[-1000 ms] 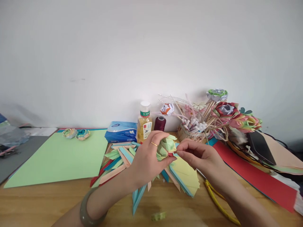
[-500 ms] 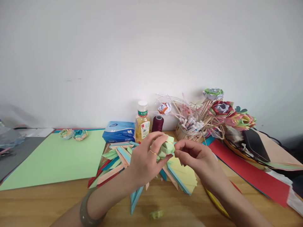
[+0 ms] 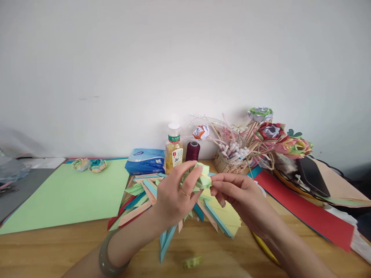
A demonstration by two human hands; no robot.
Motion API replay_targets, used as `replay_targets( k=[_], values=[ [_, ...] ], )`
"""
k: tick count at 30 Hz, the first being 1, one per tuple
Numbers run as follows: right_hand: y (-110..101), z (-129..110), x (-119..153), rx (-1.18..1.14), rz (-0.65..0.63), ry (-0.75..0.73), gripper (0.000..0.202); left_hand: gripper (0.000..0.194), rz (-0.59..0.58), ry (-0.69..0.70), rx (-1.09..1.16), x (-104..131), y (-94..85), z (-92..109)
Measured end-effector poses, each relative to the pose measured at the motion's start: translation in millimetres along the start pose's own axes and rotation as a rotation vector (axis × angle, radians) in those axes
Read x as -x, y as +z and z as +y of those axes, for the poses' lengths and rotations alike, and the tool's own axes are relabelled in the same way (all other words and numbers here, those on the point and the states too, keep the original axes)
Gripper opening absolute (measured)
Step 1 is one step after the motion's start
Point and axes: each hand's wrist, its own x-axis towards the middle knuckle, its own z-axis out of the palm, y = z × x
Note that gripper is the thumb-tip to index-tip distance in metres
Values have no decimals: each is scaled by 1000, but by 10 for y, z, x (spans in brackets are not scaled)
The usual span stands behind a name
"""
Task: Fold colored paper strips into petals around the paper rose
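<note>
A light green folded paper flower (image 3: 204,180) is gripped in my left hand (image 3: 176,193), whose fingers curl over its top and left side. My right hand (image 3: 237,189) pinches with thumb and forefinger at the flower's right edge. Whether it holds a petal or a thread there is too small to tell. Behind and below the hands lies a pile of folded paper strips (image 3: 150,191) in blue, green, peach and red. Yellow paper sheets (image 3: 227,210) lie under the right side of that pile.
A tissue pack (image 3: 145,161), a drink bottle (image 3: 174,148) and a maroon thread spool (image 3: 193,151) stand behind. A basket (image 3: 227,166) holds pens and paper flowers. Green paper (image 3: 72,197) with two finished paper flowers (image 3: 97,165) lies left; red paper (image 3: 307,212) lies right.
My right thumb and forefinger have shifted slightly left along the flower's edge. My left hand and the flower have turned and moved a little to the left.
</note>
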Motion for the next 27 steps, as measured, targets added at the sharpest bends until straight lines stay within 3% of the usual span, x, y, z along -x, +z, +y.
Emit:
replay_targets(
  k=[13,27],
  values=[
    [-2,5,2,-36,-40,32,7,47,21,-9,0,-15,-3,18],
    [-38,-87,19,7,-68,45,12,46,56,18,25,-16,22,-6]
  ],
)
